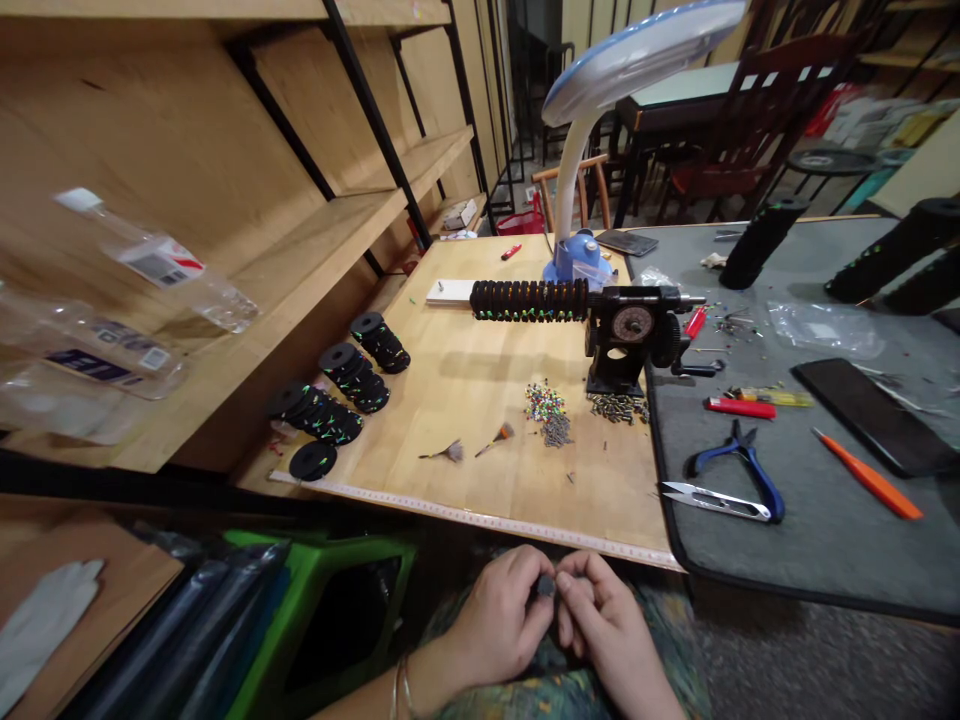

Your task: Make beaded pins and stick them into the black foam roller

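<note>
Both hands meet just below the table's front edge, over my lap. My left hand (504, 615) is closed, with a small dark grey round piece (546, 585) between thumb and forefinger; its exact kind is not clear. Right beside it, my right hand (604, 625) is pinched, its fingertips close to that piece. What the right fingers hold, if anything, is too small to tell. On the table ahead lie two little feather-like tufts, one grey (452, 451) and one orange and dark (501, 435). Past them are a pile of coloured beads (544, 400) and grey bits (557, 430).
A hand-cranked winder (626, 335) carries a row of black spools (529, 300). Stacked black spools (322, 415) line the left side. On the grey mat (720, 560) lie blue-handled pliers (742, 460), thread snips (716, 500), an orange tool (870, 475) and a phone (877, 415). A lamp (574, 180) stands behind.
</note>
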`<state>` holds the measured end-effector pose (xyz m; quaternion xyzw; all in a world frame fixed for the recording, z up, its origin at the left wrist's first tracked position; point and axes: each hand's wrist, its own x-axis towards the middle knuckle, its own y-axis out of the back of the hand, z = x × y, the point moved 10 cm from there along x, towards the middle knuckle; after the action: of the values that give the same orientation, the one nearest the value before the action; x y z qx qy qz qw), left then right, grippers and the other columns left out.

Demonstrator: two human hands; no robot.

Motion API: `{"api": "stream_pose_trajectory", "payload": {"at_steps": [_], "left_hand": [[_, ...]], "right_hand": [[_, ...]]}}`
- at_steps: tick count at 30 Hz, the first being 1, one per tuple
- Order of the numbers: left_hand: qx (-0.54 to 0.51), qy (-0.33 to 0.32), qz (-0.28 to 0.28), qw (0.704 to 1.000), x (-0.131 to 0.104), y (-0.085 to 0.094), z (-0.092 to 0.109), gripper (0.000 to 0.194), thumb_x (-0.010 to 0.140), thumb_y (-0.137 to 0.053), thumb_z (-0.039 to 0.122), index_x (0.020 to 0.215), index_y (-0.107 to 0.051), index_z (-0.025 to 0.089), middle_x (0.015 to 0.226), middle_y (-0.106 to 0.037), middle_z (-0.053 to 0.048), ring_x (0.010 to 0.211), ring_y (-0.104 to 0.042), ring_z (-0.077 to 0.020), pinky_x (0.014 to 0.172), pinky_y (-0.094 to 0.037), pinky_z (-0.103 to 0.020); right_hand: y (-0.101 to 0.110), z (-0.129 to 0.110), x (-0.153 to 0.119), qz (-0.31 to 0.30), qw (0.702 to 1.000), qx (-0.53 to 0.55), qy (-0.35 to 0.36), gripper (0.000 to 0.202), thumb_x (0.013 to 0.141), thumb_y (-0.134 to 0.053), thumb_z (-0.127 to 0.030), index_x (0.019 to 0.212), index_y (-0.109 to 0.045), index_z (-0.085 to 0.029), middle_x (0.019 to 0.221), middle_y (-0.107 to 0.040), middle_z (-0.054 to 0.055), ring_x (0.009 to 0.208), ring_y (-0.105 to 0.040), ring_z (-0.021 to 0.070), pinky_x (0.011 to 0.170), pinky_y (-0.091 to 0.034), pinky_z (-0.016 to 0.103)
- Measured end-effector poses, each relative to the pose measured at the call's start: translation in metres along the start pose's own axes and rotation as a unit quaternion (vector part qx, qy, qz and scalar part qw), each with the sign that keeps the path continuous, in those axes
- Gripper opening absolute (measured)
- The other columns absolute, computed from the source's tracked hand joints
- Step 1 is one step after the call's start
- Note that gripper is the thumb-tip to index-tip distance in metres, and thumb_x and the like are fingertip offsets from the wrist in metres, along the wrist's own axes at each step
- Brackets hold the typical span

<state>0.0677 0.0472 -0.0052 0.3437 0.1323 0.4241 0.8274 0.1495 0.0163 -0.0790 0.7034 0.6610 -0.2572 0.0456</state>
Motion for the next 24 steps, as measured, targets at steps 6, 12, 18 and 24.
{"api": "stream_pose_trajectory", "payload": {"at_steps": [6, 12, 18, 24], "left_hand": [[-0.039, 0.020, -0.016, 0.999, 0.003, -0.003, -0.002, 0.007, 0.081, -0.048, 0.013, 0.082, -0.054, 0.016, 0.071, -0.057, -0.003, 0.062, -0.053, -0.0143, 0.059, -0.039, -0.023], [-0.109, 0.077, -0.027, 0.991, 0.004, -0.003, -0.009, 0.006, 0.084, -0.050, 0.017, 0.080, -0.055, 0.017, 0.069, -0.056, 0.000, 0.061, -0.051, -0.0124, 0.059, -0.037, -0.021], [-0.152, 0.118, -0.028, 0.981, 0.003, -0.005, -0.014, 0.006, 0.083, -0.051, 0.018, 0.080, -0.056, 0.016, 0.066, -0.054, 0.001, 0.060, -0.048, -0.0120, 0.058, -0.036, -0.021], [-0.175, 0.166, -0.010, 0.970, 0.002, -0.011, -0.026, 0.005, 0.078, -0.054, 0.015, 0.075, -0.057, 0.016, 0.060, -0.050, 0.004, 0.053, -0.043, -0.0099, 0.051, -0.032, -0.020]], "right_hand": [[0.005, -0.002, 0.001, 0.014, 1.000, 0.025, -0.004, 0.052, 0.070, -0.064, -0.070, 0.075, -0.048, -0.020, 0.038, -0.050, -0.009, 0.032, -0.032, 0.0037, 0.036, -0.022, 0.016], [0.017, 0.001, 0.003, 0.038, 0.998, 0.040, 0.001, 0.049, 0.074, -0.064, -0.067, 0.075, -0.045, -0.021, 0.039, -0.051, -0.010, 0.032, -0.031, 0.0034, 0.035, -0.019, 0.015], [0.018, -0.004, 0.004, 0.038, 0.998, 0.030, 0.035, 0.048, 0.076, -0.061, -0.066, 0.074, -0.047, -0.021, 0.039, -0.040, -0.012, 0.036, -0.027, 0.0043, 0.038, -0.018, 0.017], [0.016, -0.003, 0.004, 0.033, 0.998, 0.045, 0.041, 0.048, 0.075, -0.064, -0.066, 0.072, -0.045, -0.022, 0.045, -0.033, -0.013, 0.039, -0.024, 0.0048, 0.039, -0.016, 0.018]]}}
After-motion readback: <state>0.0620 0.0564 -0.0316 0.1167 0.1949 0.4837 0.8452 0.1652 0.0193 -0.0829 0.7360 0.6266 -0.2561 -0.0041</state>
